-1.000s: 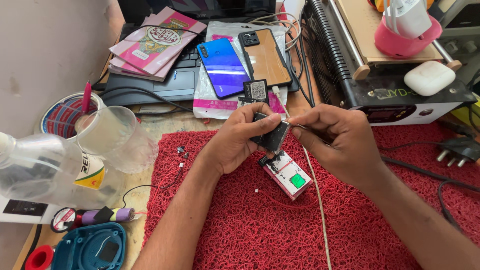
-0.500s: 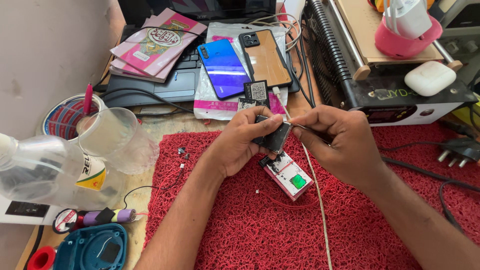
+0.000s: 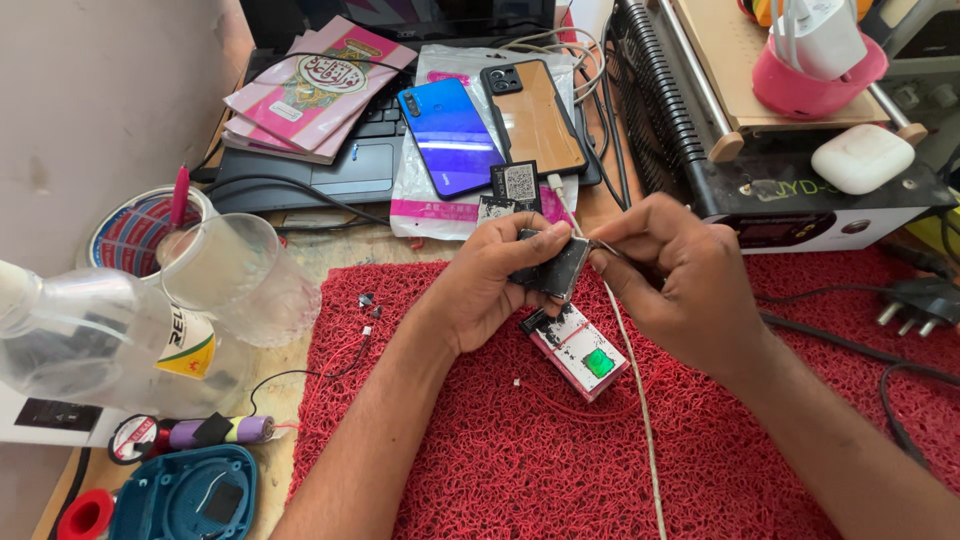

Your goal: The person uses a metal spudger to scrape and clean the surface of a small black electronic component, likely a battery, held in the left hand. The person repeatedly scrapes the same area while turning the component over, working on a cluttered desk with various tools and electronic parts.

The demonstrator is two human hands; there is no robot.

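A coarse red looped-fibre mat [image 3: 560, 470] covers the cluttered wooden bench. Above it, the left hand [image 3: 495, 285] pinches a small flat black rectangular module [image 3: 552, 268]. The right hand [image 3: 680, 280] grips a thin metal tool [image 3: 603, 244] touching the module's edge. A white-and-green circuit board [image 3: 582, 350] lies just below.

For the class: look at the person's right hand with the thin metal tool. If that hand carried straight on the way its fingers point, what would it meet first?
The right hand points leftward, so it would most likely meet first the small dark module pinched in the left hand. The tool tip looks already at its edge, though depth is hard to judge.
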